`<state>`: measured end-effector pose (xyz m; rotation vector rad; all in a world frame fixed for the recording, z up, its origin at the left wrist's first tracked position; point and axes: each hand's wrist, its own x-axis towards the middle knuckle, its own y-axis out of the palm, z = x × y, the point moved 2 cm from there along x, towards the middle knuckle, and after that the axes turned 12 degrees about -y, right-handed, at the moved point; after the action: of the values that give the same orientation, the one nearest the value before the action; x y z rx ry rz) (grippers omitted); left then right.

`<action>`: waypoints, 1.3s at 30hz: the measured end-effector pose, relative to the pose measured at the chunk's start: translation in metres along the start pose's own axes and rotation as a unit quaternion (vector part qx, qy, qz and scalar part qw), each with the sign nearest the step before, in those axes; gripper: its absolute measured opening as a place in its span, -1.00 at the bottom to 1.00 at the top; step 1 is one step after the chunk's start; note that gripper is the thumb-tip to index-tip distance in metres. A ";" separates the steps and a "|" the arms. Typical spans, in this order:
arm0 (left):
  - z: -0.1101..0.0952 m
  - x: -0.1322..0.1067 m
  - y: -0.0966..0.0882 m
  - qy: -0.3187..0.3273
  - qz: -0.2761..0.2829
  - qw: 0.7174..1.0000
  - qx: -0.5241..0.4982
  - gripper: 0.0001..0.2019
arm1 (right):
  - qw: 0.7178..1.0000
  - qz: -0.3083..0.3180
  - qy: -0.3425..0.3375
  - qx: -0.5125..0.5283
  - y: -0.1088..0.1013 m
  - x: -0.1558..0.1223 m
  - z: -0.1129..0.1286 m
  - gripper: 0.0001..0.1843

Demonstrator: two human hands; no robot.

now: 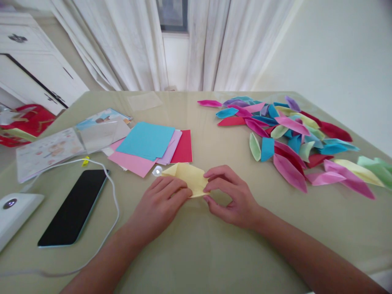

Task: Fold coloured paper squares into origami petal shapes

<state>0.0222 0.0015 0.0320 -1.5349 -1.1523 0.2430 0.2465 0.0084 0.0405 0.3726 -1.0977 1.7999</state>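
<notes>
A piece of pale yellow folded paper [191, 177] lies on the table between my hands. My left hand [167, 200] is bent over its near left side, the fingers closed on it and hiding that corner. On the right end, my right hand [231, 196] pinches the paper's edge between thumb and fingertips. Just beyond the left hand sits a small clear gem-like piece [157, 170]. Behind it is a stack of square paper sheets, with blue paper [147, 139] on top and pink [131, 162], lilac and red [183, 147] edges showing below.
Many folded paper pieces [288, 126] in several colours are heaped at the right. At the left lie a black-screened phone [75, 208], a white cable [115, 196], a white device [18, 212] and a printed booklet [49, 151]. White curtains [122, 45] hang behind the table.
</notes>
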 end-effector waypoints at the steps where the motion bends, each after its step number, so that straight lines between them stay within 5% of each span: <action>1: 0.001 0.000 0.000 0.009 0.003 1.000 0.014 -0.88 | 1.000 0.003 0.005 -0.003 0.001 -0.001 -0.001 -0.77; 7: -0.006 -0.002 0.003 0.047 -0.011 0.997 0.062 -0.85 | 0.997 0.069 0.041 -0.005 0.010 -0.007 -0.007 -0.86; 15: -0.011 -0.002 0.009 0.031 -0.001 0.993 0.115 -0.82 | 0.997 0.066 0.024 -0.045 0.011 -0.009 -0.006 -0.80; 20: -0.009 -0.004 0.001 0.046 -0.054 0.988 0.135 -0.80 | 0.996 0.055 0.010 -0.076 0.009 -0.010 -0.007 -0.77; 24: 0.009 -0.004 -0.008 -0.036 -0.118 0.985 0.117 -0.80 | 0.995 0.036 0.024 -0.091 -0.001 -0.007 -0.018 -0.75; 27: 0.025 -0.001 -0.009 -0.117 -0.095 0.988 0.041 -0.86 | 0.996 0.019 0.035 -0.081 -0.009 -0.005 -0.025 -0.77; 34: 0.026 -0.004 -0.003 -0.093 -0.085 0.991 -0.044 -0.80 | 0.989 0.052 0.098 -0.102 -0.008 -0.006 -0.033 -0.73; 39: 0.026 -0.002 -0.003 -0.147 -0.069 0.984 -0.078 -0.81 | 0.987 0.039 0.104 -0.117 -0.010 -0.006 -0.033 -0.86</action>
<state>0.0018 0.0163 0.0248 -1.5828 -1.5357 0.2980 0.2643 0.0329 0.0234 0.0010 -1.1705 1.7094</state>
